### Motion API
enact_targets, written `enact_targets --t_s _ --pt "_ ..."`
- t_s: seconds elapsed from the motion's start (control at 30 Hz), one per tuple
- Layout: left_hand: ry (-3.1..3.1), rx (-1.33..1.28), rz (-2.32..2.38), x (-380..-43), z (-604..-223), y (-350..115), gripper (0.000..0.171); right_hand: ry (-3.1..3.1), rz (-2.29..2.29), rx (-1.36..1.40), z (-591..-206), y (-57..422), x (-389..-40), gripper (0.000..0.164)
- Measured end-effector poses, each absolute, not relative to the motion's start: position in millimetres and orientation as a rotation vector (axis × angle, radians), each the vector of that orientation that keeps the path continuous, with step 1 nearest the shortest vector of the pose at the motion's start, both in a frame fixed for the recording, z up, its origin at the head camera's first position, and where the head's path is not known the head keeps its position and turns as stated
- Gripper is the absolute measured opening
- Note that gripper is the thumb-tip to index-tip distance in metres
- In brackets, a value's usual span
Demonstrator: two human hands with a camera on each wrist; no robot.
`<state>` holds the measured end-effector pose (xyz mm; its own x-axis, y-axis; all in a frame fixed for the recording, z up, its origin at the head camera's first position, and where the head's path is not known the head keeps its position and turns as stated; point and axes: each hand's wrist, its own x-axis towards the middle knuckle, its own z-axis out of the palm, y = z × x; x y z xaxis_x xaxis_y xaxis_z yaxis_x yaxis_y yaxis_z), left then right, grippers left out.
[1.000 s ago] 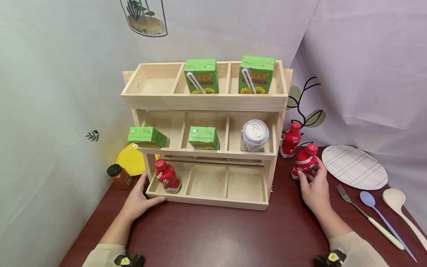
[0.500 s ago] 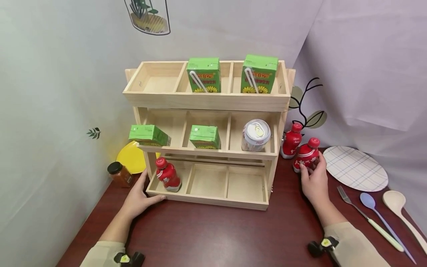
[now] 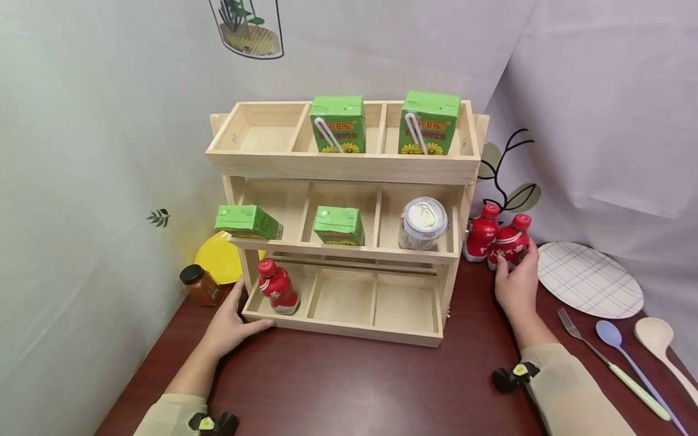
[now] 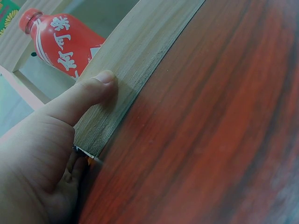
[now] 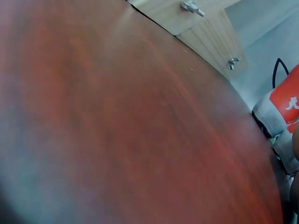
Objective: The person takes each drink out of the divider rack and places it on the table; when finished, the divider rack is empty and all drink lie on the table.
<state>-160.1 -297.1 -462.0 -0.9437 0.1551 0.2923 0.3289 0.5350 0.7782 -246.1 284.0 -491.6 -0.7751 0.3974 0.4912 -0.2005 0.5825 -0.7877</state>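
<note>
A three-tier wooden shelf (image 3: 342,167) stands on the table. My left hand (image 3: 230,326) grips its lower left corner; in the left wrist view the thumb (image 4: 96,88) presses the bottom tier's front board while the fingers go round the side. Just behind that board, a red bottle (image 3: 278,289) stands in the left bottom compartment. To the right of the shelf, my right hand (image 3: 518,284) holds a red bottle (image 3: 509,241) right beside another red bottle (image 3: 481,233). At the right wrist view's edge, only the bottles' lower parts and some fingertips show.
Green drink cartons (image 3: 338,124) and a can (image 3: 423,224) occupy the upper tiers. Left of the shelf are a jar (image 3: 200,286) and a yellow plate (image 3: 219,260). A checked plate (image 3: 591,280), fork (image 3: 583,340), blue spoon (image 3: 609,334) and ladle (image 3: 654,336) lie at right.
My right hand has moved the red bottle back, away from me, until it is close beside the other bottle. The left hand keeps its grip on the shelf corner.
</note>
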Motion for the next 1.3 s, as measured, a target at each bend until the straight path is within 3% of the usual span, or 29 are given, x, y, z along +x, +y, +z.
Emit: enact_targets --t_s 0.63,1.3 --pt "-2.586 -0.4 -1.37 -162.8 -464.2 -295.6 0.111 -2.171 1.208 -0.236 -496.5 293.0 -263.3 0.068" --pt "-2.584 -0.389 -1.361 -161.1 -463.4 -297.7 0.11 -2.051 1.361 -0.304 -492.0 280.8 -247.7 0.066"
